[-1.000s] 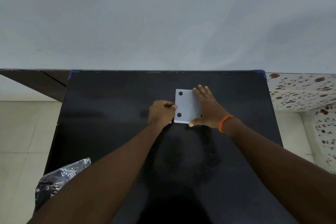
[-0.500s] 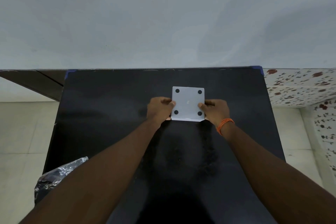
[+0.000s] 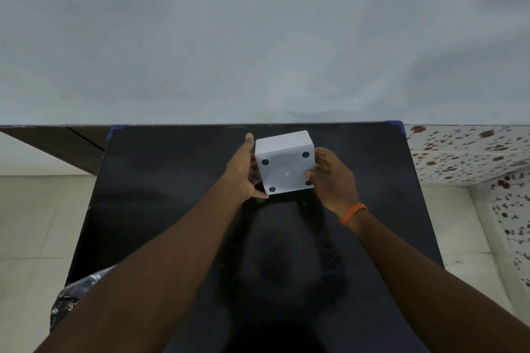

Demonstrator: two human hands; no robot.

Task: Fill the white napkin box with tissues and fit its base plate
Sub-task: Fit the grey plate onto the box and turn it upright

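Note:
The white napkin box (image 3: 282, 140) is held off the black table (image 3: 172, 195), tilted so its underside faces me. Its white base plate (image 3: 285, 170), with black round feet at the corners, sits in the box's bottom. My left hand (image 3: 243, 172) grips the box's left side, thumb up along the far edge. My right hand (image 3: 332, 178), with an orange band on the wrist, grips the right side, fingers curled onto the plate's edge. No tissues show; the box's inside is hidden.
A crumpled dark plastic wrapper (image 3: 71, 295) lies at the table's near left corner, partly behind my left forearm. A grey wall rises right behind the table's far edge. A flowered tiled ledge (image 3: 470, 149) stands to the right.
The box lay flat on the table under both hands. Now both hands have lifted it and tipped its far side up, so the base plate faces me.

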